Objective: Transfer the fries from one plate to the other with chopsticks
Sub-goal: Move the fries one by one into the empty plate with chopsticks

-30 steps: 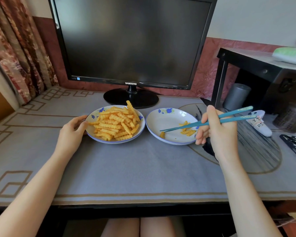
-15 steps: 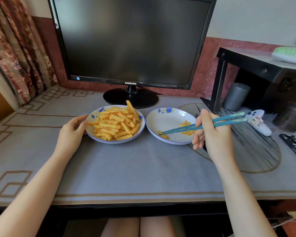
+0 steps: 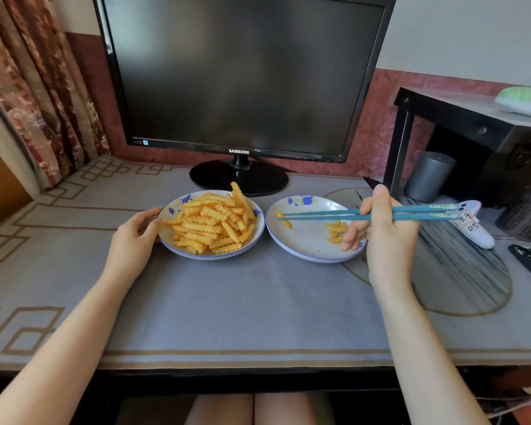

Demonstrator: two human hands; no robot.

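Observation:
The left plate point(image 3: 170, 211) is white with a blue rim and holds a heap of crinkle-cut fries point(image 3: 212, 223). My left hand point(image 3: 132, 243) holds its left edge between thumb and curled fingers. The right plate point(image 3: 307, 245) carries a small pile of fries point(image 3: 336, 233) on its right side. My right hand point(image 3: 383, 237) grips teal chopsticks point(image 3: 319, 214) that lie almost level and point left across this plate. Their tips meet a single fry point(image 3: 285, 223) at the plate's left side. Whether the tips pinch that fry I cannot tell.
A dark monitor point(image 3: 239, 75) stands on its round base point(image 3: 238, 179) right behind the plates. At the right are a black side table point(image 3: 472, 118), a grey cylinder point(image 3: 428, 176), a white labelled object point(image 3: 475, 228) and a round mat point(image 3: 460, 271). A curtain point(image 3: 34, 87) hangs at the left.
My right hand has risen and turned the chopsticks level. The single fry at their tips now lies farther back on the right plate. My left hand has stayed on the left plate.

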